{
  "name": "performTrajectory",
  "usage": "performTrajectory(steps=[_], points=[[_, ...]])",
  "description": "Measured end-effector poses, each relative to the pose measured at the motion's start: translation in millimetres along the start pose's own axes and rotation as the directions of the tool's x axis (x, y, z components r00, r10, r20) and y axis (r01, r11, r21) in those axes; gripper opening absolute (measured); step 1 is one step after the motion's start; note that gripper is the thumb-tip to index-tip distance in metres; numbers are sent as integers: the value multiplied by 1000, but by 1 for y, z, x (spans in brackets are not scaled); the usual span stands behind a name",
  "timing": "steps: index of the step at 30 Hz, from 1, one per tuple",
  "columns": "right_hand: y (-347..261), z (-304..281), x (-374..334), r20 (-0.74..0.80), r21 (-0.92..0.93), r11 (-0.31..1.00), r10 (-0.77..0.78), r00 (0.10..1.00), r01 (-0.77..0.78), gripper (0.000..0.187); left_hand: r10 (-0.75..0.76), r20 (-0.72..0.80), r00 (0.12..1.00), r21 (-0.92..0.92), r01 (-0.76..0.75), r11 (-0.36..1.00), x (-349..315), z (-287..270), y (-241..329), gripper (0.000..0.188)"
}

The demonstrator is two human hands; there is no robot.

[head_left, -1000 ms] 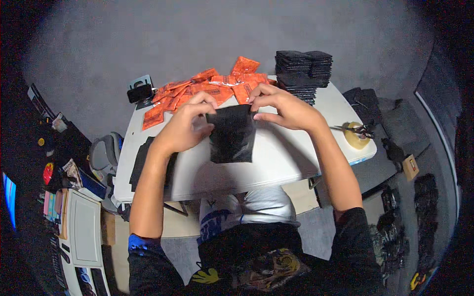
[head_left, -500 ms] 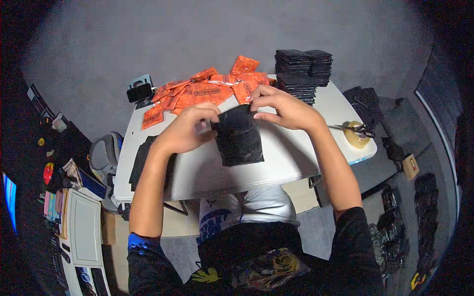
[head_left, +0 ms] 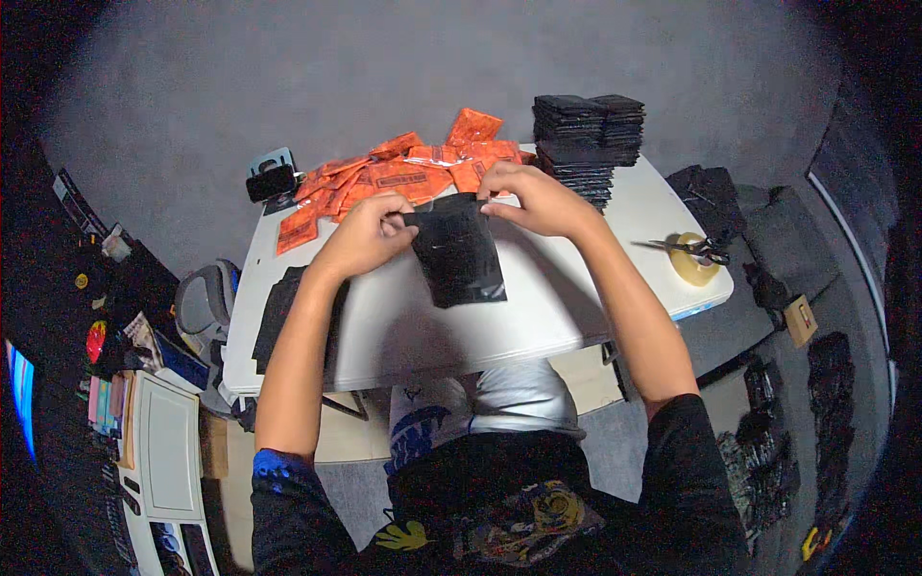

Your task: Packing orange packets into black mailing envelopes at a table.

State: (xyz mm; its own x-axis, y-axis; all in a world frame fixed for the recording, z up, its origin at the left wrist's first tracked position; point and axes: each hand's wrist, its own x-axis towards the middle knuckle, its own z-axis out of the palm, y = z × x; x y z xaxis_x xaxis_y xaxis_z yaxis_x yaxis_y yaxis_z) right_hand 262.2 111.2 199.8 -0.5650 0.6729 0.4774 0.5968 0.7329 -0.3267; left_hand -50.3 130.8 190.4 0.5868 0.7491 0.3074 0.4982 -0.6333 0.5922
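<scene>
A flat black plastic bag [head_left: 459, 255] hangs between my hands above the white table [head_left: 403, 336]. My left hand [head_left: 370, 232] pinches its upper left corner, while my right hand [head_left: 528, 199] grips the upper right corner with bent fingers. The bag's lower edge points toward me and has a slight shine. Just beyond my hands lies a heap of orange printed packets [head_left: 403, 178]. Partly covered by my left forearm, several flat black bags [head_left: 279, 312] rest at the table's left side.
Stacks of folded black packages [head_left: 588, 130] stand at the back right. Scissors [head_left: 706, 252] lie on a roll of clear tape [head_left: 693, 269] near the right edge. A phone on a stand [head_left: 273, 180] is at the back left. Black packages [head_left: 759, 451] line the floor at right.
Both hands have moved slightly away from me and a little left, carrying the black bag. Its upper edge is now folded over or straightened between my fingers.
</scene>
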Motion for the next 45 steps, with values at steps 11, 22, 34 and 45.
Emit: performTrajectory(steps=[11,22,34,45], points=[[-28,65,-71,-192,-69,995,61,979,-76,18,111,-170,979,25,-108,994,-82,70,9,24],[-58,152,-131,-355,158,856,515,781,-493,35,127,-249,960,159,-89,983,-91,142,-32,50],[-28,147,-112,-543,58,909,376,751,-413,29,304,-337,891,427,-144,893,-53,174,-6,72],[-26,153,-113,-494,298,777,622,607,-554,8,184,-340,922,345,-59,937,-45,169,16,42]])
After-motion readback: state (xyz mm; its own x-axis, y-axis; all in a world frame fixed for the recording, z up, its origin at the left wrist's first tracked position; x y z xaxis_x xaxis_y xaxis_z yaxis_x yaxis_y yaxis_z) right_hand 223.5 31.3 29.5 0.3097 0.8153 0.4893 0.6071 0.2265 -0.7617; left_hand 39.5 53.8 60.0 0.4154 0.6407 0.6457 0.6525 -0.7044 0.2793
